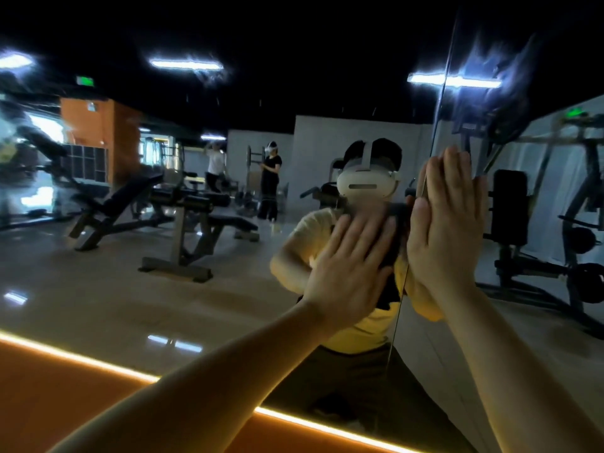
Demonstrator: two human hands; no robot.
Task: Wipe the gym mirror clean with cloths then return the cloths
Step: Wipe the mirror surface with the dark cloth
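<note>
Quick one from the remote seat. Both hands are flat on the mirror (pixel 163 273), right at the seam (pixel 397 315) where two panels meet at an angle. Left hand (pixel 346 266) is on the left panel, fingers straight and a bit spread, pointing up and to the right. Right hand (pixel 447 223) is on the right panel, seen edge-on, fingers straight and pressed together, pointing up.

There's a dark patch past the left fingertips, up against the seam. I reckon that's the cloth (pixel 394 237) pinned under the palm, but it's blurry so don't quote me. I can't tell whether there's a cloth under the right hand at all.

The bit that matters for the next stroke is the haze (pixel 490 60), a big feathery smear round the ceiling light reflection. It's well above the right fingertips on that same panel. The seam runs near upright, so I'd guess a straight push up along it gets there, and the right hand is clearly the nearer one. There's more smearing (pixel 19 142) way off on the left panel's far edge, well away from either hand.

The glass around the hands looks fairly clear and the gym reflects sharply in it.
</note>
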